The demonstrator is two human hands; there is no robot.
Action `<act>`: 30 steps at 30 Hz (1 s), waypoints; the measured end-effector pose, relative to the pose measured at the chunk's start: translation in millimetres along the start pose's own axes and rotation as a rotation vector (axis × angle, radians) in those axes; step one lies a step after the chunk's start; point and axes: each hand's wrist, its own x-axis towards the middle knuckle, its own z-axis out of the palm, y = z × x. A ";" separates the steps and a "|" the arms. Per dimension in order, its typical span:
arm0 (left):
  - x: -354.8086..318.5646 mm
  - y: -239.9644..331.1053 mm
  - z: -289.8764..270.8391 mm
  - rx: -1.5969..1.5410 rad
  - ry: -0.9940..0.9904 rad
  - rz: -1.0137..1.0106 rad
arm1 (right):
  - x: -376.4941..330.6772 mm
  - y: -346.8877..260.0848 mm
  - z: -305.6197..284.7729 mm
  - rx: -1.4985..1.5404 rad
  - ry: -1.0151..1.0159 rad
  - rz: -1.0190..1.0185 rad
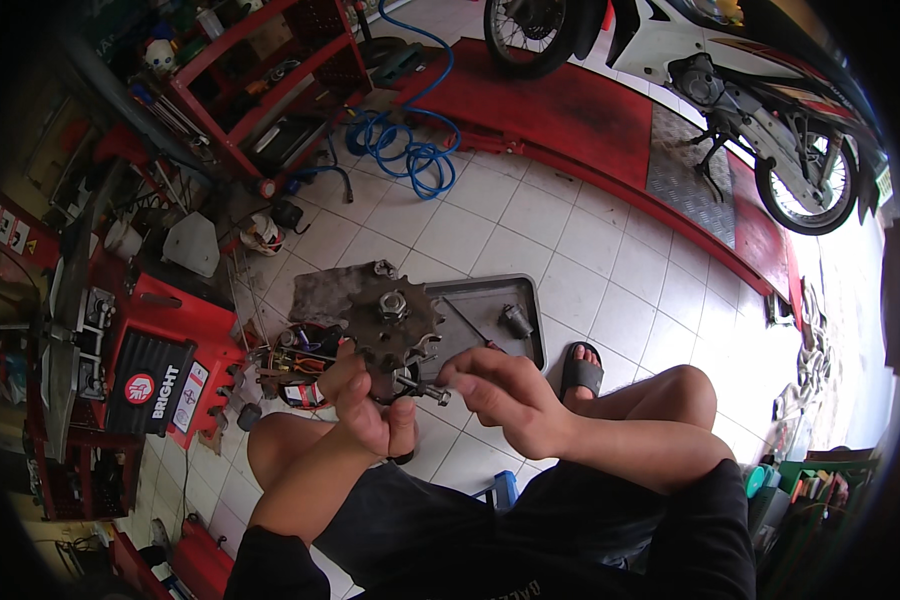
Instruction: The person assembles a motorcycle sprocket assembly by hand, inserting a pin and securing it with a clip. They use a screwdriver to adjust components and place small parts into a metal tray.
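Sprocket-shaped metal plate (395, 335), dark, greasy and toothed round its rim, held upright above the tiled floor (530, 240), its flat face turned toward the viewer. Left hand (365, 400) grips its lower edge, fingers closed round it. Right hand (500, 390) pinches a small steel bolt (432, 392) (long axis lying roughly level, pointing left at the plate's lower rim). Behind, a shallow grey metal tray (515, 290) lies flat on the tiles, just beyond the plate; a sandalled foot (581, 370) rests near the tray's right corner.
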 end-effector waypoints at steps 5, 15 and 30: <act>27.8 18.4 8.6 -0.454 0.035 -0.392 | 6.2 9.7 -16.6 0.155 0.044 -0.089; 47.2 20.0 6.3 -0.709 0.005 -0.587 | 2.7 -13.7 -17.1 0.019 0.073 -0.070; 32.0 31.0 8.2 -0.817 -0.086 -0.397 | -1.1 -19.0 -9.5 -0.576 0.194 -0.686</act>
